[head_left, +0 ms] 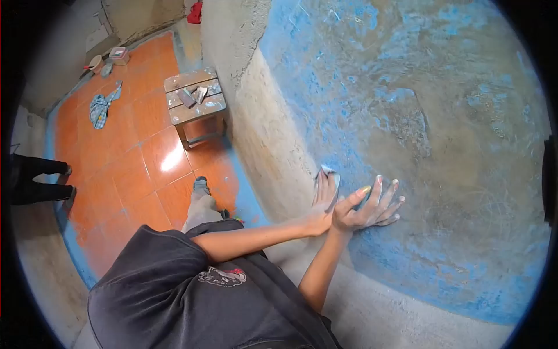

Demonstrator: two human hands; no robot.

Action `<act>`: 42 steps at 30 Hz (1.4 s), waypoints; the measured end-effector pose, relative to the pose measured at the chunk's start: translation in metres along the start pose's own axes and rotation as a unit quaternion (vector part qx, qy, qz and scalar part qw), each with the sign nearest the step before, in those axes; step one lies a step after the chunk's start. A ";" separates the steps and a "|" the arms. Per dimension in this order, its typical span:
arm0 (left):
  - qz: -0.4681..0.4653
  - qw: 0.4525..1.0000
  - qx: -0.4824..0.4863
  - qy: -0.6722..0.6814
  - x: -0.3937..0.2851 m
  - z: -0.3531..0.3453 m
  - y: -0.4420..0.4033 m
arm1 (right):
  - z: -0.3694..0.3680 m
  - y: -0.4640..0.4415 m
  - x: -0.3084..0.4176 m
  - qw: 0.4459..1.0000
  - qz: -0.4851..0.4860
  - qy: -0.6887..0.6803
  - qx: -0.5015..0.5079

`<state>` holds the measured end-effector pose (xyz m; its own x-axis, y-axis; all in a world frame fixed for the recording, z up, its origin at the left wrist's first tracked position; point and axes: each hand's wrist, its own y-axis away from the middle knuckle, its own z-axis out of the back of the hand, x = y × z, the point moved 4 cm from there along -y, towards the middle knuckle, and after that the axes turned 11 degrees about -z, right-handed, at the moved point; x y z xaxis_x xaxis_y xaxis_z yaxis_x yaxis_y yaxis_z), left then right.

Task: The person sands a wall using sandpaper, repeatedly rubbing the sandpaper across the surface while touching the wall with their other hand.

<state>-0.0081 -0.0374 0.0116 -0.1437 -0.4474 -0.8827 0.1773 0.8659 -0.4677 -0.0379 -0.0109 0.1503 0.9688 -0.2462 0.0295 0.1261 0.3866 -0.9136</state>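
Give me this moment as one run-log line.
left hand: folded sheet, at wall | right hand: spread on wall | stool: small items on top | second person: legs visible

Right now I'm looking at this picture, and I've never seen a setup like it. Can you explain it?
There's no machine: a camera on a person's head looks down past their shirt at their bare hands. The left hand holds what looks like a folded sheet against a wall with patchy blue paint. The right hand is spread on the wall beside it. On the stool lie a block and small pieces. A cloth lies on the orange floor. Another person's legs show at far left.
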 end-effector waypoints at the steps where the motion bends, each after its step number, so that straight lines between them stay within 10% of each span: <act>1: 0.019 1.000 0.017 0.010 -0.004 -0.003 0.000 | 0.002 -0.002 -0.005 1.000 0.006 0.001 0.007; 7: 0.140 0.984 -0.095 0.062 0.053 0.082 -0.103 | 0.002 0.004 0.001 1.000 -0.007 -0.010 0.008; 13: -0.022 1.000 0.007 -0.012 0.007 0.052 -0.036 | -0.001 0.002 0.004 1.000 -0.003 0.000 0.004; 17: -0.015 0.989 -0.142 -0.025 0.014 0.108 -0.124 | -0.002 0.003 0.004 1.000 -0.003 0.001 0.008; 25: -0.039 0.995 0.087 -0.026 0.013 0.071 -0.034 | -0.008 0.004 0.007 0.999 -0.018 0.018 -0.023; 29: -0.022 0.997 -0.070 -0.028 0.025 0.136 -0.132 | -0.014 0.004 0.016 0.999 -0.033 0.028 -0.027; 35: -0.043 0.997 0.052 -0.038 0.036 0.080 -0.060 | -0.050 -0.007 0.054 0.997 -0.063 0.015 -0.040; 42: -0.006 0.996 -0.086 -0.023 0.056 0.221 -0.222 | -0.104 -0.036 0.117 0.996 -0.076 0.029 -0.020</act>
<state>0.1601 -0.3043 0.0557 -0.0983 -0.4640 -0.8804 0.0051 0.8844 -0.4667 0.0484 -0.1458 0.1447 0.9249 -0.3511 0.1458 0.2604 0.3056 -0.9159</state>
